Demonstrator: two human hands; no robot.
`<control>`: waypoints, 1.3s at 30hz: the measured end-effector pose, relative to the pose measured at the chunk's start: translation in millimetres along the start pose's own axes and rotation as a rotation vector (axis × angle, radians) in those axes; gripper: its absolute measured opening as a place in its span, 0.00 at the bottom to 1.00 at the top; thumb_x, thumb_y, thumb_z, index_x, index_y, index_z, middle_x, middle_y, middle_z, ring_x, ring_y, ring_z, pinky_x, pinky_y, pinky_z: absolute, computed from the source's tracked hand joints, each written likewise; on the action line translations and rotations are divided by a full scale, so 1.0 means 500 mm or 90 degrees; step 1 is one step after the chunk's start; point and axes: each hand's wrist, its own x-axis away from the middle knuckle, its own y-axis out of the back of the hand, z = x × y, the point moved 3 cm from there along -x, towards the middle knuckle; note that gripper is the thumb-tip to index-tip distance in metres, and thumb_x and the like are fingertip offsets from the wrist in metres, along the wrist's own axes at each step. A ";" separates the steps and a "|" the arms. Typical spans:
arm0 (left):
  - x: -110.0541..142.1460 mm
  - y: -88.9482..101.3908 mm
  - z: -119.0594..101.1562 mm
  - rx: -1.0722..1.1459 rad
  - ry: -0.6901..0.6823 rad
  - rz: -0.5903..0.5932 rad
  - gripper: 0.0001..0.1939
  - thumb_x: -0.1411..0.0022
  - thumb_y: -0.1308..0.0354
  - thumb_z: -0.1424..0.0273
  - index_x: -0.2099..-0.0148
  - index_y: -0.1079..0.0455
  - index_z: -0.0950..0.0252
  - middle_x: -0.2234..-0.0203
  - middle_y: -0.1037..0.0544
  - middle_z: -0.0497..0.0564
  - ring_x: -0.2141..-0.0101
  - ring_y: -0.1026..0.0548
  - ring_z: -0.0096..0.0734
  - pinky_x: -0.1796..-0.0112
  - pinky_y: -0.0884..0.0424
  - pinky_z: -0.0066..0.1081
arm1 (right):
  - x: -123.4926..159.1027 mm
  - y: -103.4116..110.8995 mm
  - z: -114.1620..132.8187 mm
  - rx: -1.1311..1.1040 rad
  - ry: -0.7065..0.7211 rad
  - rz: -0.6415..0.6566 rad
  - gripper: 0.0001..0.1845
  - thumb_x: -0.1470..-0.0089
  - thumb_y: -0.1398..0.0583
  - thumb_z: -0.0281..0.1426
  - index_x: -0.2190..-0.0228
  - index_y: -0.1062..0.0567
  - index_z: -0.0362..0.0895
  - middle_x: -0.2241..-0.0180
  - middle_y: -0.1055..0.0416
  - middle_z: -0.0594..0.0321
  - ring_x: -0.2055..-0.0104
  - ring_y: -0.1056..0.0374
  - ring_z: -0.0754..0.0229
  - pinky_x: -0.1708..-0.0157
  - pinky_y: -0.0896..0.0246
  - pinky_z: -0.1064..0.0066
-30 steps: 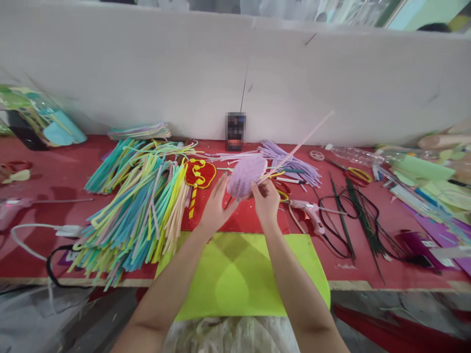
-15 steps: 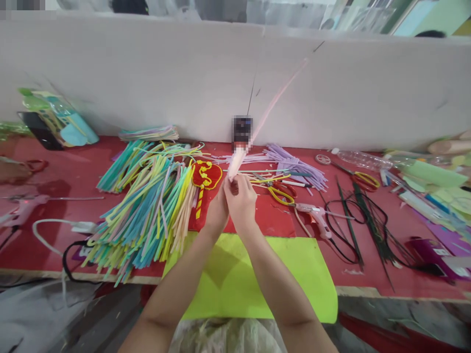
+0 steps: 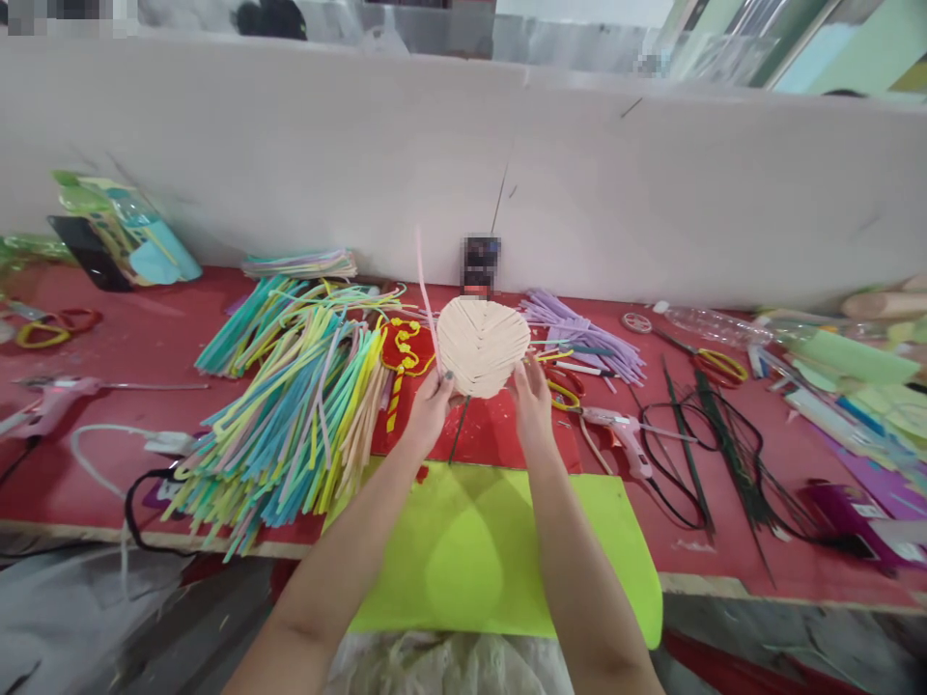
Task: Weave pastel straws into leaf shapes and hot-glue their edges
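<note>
Both hands hold a pale cream, fan-shaped piece [image 3: 484,346] by its lower edges. Rows of pipe cleaners meet along its middle in a V pattern, and its broad face is turned towards me. My left hand [image 3: 433,413] grips the lower left edge, with the thumb in front. Beside that hand, a pink pipe cleaner [image 3: 422,275] rises from the piece's left edge. My right hand [image 3: 533,394] is closed on the lower right edge. Below the piece, a thin dark stem [image 3: 459,430] points down. Left of it lies a red fan [image 3: 407,347] with yellow trim and a striped handle.
A heap of coloured pipe cleaners [image 3: 290,415] covers the left; a purple bundle [image 3: 583,333] lies behind on the right. A pink glue gun [image 3: 623,434], scissors [image 3: 716,367] and dark stems [image 3: 731,444] are at right. A yellow-green sheet [image 3: 463,569] overhangs the front edge.
The cream piece has turned from edge-on to face me, and my hands have moved apart. The pink pipe cleaner has swung from right to left. Another person's hand at far left has gone.
</note>
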 end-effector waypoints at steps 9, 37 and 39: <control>-0.003 -0.010 0.043 0.041 0.008 0.011 0.22 0.45 0.39 0.58 0.50 0.31 0.63 0.50 0.25 0.54 0.48 0.28 0.41 0.47 0.33 0.41 | 0.018 -0.021 -0.025 -0.161 -0.113 0.104 0.20 0.60 0.33 0.46 0.68 0.23 0.46 0.58 0.23 0.61 0.50 0.30 0.54 0.54 0.31 0.64; 0.001 -0.007 0.062 -0.037 -0.014 0.008 0.26 0.43 0.41 0.53 0.46 0.36 0.60 0.45 0.30 0.54 0.47 0.29 0.41 0.48 0.31 0.39 | 0.019 -0.013 -0.021 -0.194 -0.137 0.096 0.18 0.60 0.31 0.43 0.68 0.22 0.46 0.60 0.22 0.62 0.52 0.28 0.55 0.55 0.29 0.64; 0.002 -0.005 0.058 -0.054 -0.011 -0.002 0.26 0.44 0.40 0.53 0.48 0.35 0.62 0.47 0.28 0.55 0.49 0.27 0.41 0.49 0.30 0.40 | 0.018 -0.011 -0.018 -0.182 -0.129 0.092 0.18 0.61 0.31 0.43 0.68 0.22 0.46 0.60 0.22 0.62 0.53 0.28 0.55 0.55 0.29 0.64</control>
